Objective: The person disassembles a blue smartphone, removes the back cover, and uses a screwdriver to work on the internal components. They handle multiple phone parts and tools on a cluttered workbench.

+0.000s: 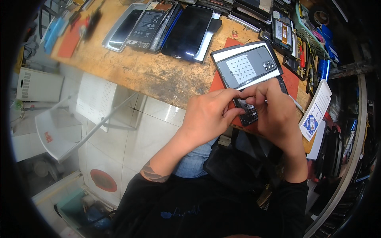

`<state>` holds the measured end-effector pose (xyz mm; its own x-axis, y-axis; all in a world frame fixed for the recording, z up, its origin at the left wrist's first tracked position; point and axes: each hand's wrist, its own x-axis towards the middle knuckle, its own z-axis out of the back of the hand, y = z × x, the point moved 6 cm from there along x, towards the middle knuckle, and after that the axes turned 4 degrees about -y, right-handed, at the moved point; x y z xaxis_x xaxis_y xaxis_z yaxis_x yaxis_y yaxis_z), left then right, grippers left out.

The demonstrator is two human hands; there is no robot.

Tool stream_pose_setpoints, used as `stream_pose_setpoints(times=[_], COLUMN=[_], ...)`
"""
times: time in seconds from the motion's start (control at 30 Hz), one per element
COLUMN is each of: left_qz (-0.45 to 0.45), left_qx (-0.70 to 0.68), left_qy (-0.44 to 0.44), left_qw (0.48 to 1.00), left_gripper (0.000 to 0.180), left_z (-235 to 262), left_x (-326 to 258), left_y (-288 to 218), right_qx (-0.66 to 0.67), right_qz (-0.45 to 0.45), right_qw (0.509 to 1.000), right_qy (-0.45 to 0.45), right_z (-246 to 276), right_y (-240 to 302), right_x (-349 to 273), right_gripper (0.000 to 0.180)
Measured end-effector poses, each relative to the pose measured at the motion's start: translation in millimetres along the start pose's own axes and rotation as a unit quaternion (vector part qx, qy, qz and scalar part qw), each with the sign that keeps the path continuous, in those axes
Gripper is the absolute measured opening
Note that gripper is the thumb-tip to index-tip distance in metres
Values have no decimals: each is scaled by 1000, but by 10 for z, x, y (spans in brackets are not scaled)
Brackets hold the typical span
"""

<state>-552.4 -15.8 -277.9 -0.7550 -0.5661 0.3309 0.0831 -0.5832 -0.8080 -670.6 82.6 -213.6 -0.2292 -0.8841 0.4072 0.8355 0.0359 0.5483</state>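
An opened phone (249,116) with dark inner parts showing lies at the table's near edge, partly hidden under my hands. My left hand (212,113) is closed at its left side, thumb on the phone's edge and index finger reaching to the right fingertips. Above the phone, my right hand (278,109) has its fingers curled in a pinch; whatever is between them is too small or hidden. Just beyond lies a grey phone back cover (260,59) with several camera rings and a white dotted patch, resting on a white tray with a dark rim (219,55).
A red mat (293,81) lies under the work on the worn wooden table (158,81). At the back stand a black-screened phone (188,31), an opened phone with a battery (150,27) and a silver phone (125,29). Tools and a printed card (316,111) crowd the right.
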Motion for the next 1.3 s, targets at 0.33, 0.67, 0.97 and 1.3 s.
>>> stream_pose_setpoints(times=[0.33, 0.67, 0.97, 1.3], left_qz=[8, 91, 106, 15], left_qx=[-66, -276, -304, -109], left_qy=[-8, 45, -42, -45], left_qw=[998, 956, 946, 993], left_gripper=[54, 74, 90, 59], left_z=[41, -34, -38, 30], left_x=[54, 15, -42, -17], left_y=[-26, 117, 252, 88], right_qx=[-145, -193, -268, -244], right_qz=[25, 25, -3, -61], right_qw=[989, 981, 963, 967], right_qy=[-20, -13, 20, 35], right_z=[-9, -4, 48, 76], right_y=[171, 217, 284, 220], right_x=[77, 93, 129, 124], right_gripper=[21, 25, 27, 26])
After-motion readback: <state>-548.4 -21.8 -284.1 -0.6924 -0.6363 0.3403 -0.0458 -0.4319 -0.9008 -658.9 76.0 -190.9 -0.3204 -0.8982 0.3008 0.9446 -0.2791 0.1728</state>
